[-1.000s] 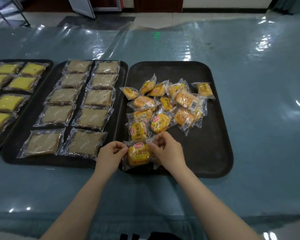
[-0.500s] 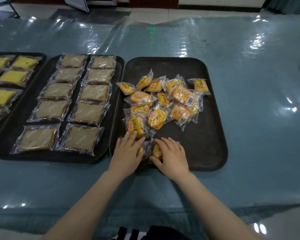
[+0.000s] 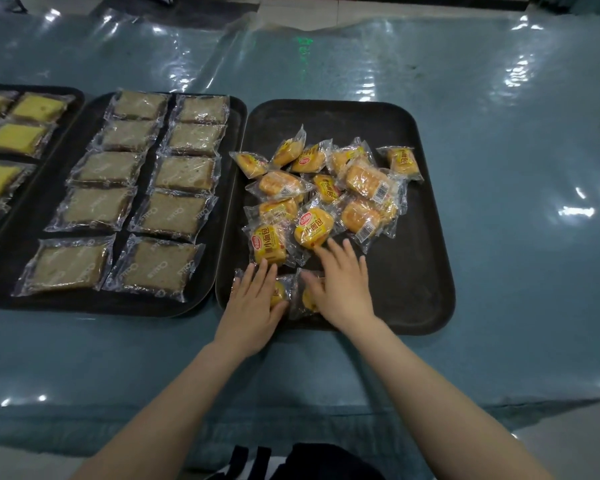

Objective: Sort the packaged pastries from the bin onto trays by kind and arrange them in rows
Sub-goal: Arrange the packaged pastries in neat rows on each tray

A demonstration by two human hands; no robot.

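Note:
A loose heap of small yellow packaged buns (image 3: 326, 192) lies on the right black tray (image 3: 420, 271). Two more buns sit side by side at the tray's near edge. My left hand (image 3: 253, 306) lies flat with straight fingers on the left bun (image 3: 280, 292). My right hand (image 3: 343, 289) lies flat on the right bun (image 3: 307, 297), its fingertips reaching the nearest bun of the heap (image 3: 313, 227). The middle tray (image 3: 49, 299) carries brown cake slices (image 3: 153, 188) in two rows. Yellow cake slices (image 3: 14, 136) fill the far-left tray.
The trays stand on a table under a glossy plastic-covered teal cloth (image 3: 516, 202). The right tray's right side and far end show bare black surface. Floor and dark furniture lie beyond the table's far edge.
A second ago both hands pinched the ends of one bun wrapper at the tray's near edge. Now the fingers are straight and both hands press flat on two buns there.

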